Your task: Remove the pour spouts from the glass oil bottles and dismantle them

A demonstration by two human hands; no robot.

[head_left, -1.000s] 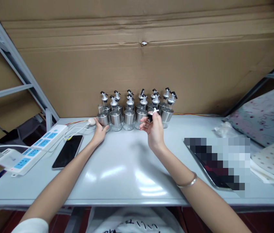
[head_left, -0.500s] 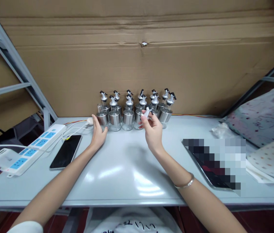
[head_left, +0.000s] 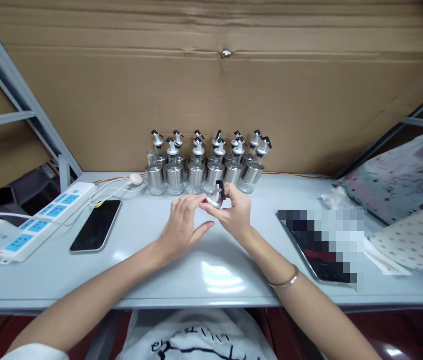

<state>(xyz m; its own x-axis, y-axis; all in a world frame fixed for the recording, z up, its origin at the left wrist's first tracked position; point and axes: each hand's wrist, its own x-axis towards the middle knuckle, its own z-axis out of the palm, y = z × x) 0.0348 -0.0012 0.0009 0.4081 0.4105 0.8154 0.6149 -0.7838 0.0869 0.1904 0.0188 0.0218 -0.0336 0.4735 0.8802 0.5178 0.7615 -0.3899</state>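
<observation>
My right hand (head_left: pixel 234 210) pinches a silver pour spout with a black lever (head_left: pixel 216 196) above the table, in front of the bottles. Close by on its left, my left hand (head_left: pixel 185 222) has its fingers stretched toward the spout and its thumb apart; its fingertips are near or touching the spout's left side. Several glass bottles with steel sleeves (head_left: pixel 196 175) stand upright in two rows, most topped with silver and black spouts. The front-left bottle (head_left: pixel 155 176) has an uncapped glass neck.
A white power strip (head_left: pixel 46 220) with cables and a black phone (head_left: pixel 96 226) lie at the left. A dark, partly pixelated device (head_left: pixel 309 245), crumpled plastic (head_left: pixel 337 198) and patterned bags (head_left: pixel 391 175) are at the right. Cardboard (head_left: pixel 211 95) rises behind.
My left hand has moved right, from beside the front-left bottle to the spout. My right hand has come slightly nearer with the spout, which is now turned differently. The view has shifted a little.
</observation>
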